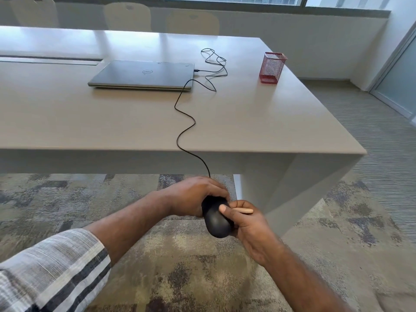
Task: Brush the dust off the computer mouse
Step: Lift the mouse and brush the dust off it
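Observation:
A black wired computer mouse [216, 221] is held in the air below the table's front edge, over the carpet. My left hand [193, 197] wraps over its far end from the left. My right hand [247, 224] grips its right side, thumb pressed on the mouse's top. A light wooden handle [244, 210], apparently the brush, pokes out of my right hand; its bristles are hidden. The mouse's black cable [186, 129] runs up over the table edge to a closed grey laptop [144, 75].
The grey table [270, 122] also carries a red mesh pen holder [271, 67] at the back right. Cable loops lie right of the laptop. Chairs [128, 15] stand behind the table. Patterned carpet [180, 266] lies under my hands.

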`<action>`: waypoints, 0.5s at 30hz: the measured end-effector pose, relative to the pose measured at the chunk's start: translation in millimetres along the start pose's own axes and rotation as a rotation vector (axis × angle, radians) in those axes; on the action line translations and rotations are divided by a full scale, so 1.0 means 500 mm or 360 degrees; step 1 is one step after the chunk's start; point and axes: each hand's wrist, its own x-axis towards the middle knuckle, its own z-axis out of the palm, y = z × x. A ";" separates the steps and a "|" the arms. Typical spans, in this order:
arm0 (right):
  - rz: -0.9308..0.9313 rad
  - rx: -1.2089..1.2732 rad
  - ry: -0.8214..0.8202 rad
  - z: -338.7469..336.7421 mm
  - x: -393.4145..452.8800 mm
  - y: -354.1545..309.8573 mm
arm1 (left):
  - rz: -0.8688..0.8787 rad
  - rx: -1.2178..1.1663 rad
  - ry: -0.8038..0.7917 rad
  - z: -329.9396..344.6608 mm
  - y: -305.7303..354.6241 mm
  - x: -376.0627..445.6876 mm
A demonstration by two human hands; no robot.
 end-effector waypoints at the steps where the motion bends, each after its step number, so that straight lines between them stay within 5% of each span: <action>1: -0.0003 0.0015 0.0001 0.000 0.000 0.001 | 0.0011 0.0011 0.0004 0.000 0.001 -0.002; 8: 0.0034 0.0152 -0.0006 -0.001 -0.001 -0.002 | -0.0064 0.0088 0.0290 0.019 0.003 -0.037; 15: 0.0054 0.0184 0.0026 -0.009 -0.001 0.002 | -0.0569 -0.0058 0.0884 0.069 0.007 -0.117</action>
